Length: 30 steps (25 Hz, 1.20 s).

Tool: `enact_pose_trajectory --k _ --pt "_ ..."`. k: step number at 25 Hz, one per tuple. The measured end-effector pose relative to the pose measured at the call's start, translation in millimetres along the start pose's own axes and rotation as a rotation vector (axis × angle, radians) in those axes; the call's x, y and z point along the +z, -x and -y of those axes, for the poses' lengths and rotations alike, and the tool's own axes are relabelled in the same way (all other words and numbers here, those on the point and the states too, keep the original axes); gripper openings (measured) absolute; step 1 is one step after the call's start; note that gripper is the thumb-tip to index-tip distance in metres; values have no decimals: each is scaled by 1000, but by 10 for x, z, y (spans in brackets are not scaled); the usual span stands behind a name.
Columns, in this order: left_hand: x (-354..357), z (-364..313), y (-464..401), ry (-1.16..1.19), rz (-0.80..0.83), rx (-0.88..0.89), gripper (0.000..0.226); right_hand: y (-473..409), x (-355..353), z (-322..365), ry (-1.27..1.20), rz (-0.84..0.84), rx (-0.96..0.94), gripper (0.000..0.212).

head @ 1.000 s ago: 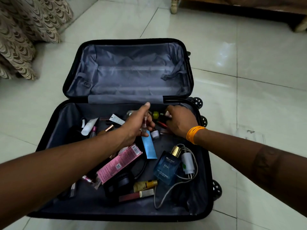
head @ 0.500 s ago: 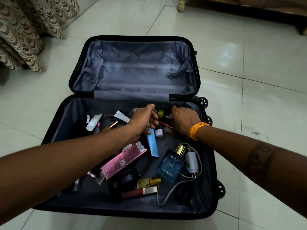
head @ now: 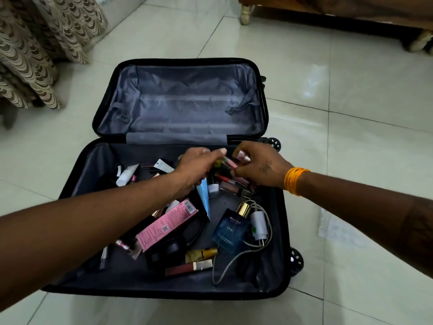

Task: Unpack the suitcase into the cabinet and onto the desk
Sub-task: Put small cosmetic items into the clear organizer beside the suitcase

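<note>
A black suitcase [head: 187,109] lies open on the tiled floor, its grey-lined lid half bare. The near half holds several toiletries: a blue perfume bottle [head: 230,231], a pink box [head: 166,225], a white charger [head: 259,222] with its cable, a light blue tube [head: 203,195], a white tube [head: 125,175] and a dark red lip gloss [head: 189,268]. Both hands meet at the far edge of this half. My left hand [head: 199,167] grips a bunch of small cosmetic tubes [head: 225,163]. My right hand [head: 264,170], with an orange wristband, pinches a small pink-capped tube [head: 241,157] beside them.
A patterned curtain [head: 35,43] hangs at the far left. Wooden furniture on pale feet [head: 246,15] stands along the far right. A clear plastic wrapper [head: 332,226] lies on the floor right of the suitcase. Wheels [head: 296,259] stick out on its right side.
My left hand, which held a small vial upright, has lowered and moved right to meet my right hand. Both hands now close around the cluster of small tubes.
</note>
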<state>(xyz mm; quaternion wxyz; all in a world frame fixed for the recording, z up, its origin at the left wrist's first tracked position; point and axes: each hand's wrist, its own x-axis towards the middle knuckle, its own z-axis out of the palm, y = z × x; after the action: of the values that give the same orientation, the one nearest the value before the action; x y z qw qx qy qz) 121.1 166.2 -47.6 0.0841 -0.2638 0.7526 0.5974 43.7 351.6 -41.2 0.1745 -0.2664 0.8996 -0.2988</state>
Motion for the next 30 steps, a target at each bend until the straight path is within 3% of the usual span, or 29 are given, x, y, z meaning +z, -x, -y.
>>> enact_pose_trajectory --k 5,10,12,14,17,19,22,27,30 --pt "462 -343 221 88 206 67 8 606 -401 8 -386 -87 59 17" --pt "1092 -459 302 233 328 64 19 1122 -583 -403 -665 -415 200 24" --pt "1342 -445 345 261 286 74 22 1275 -564 -578 -636 -477 208 21" --pt "1678 -416 428 233 205 109 24 1447 -583 -816 -459 -514 215 24" --pt "2136 -345 547 85 166 223 20 1675 -687 -1181 -316 -389 291 25" --pt "2359 -326 579 33 162 286 25 1806 -762 -1387 -293 -294 290 41" --pt "2577 -270 522 66 103 194 31 1905 -783 -1669 -447 -348 360 48" --pt "2832 46 453 -47 23 -63 23 1892 -609 -1930 -474 -564 390 22" --pt "2886 108 483 12 54 -167 30 1850 -506 -1952 -476 -590 337 23"
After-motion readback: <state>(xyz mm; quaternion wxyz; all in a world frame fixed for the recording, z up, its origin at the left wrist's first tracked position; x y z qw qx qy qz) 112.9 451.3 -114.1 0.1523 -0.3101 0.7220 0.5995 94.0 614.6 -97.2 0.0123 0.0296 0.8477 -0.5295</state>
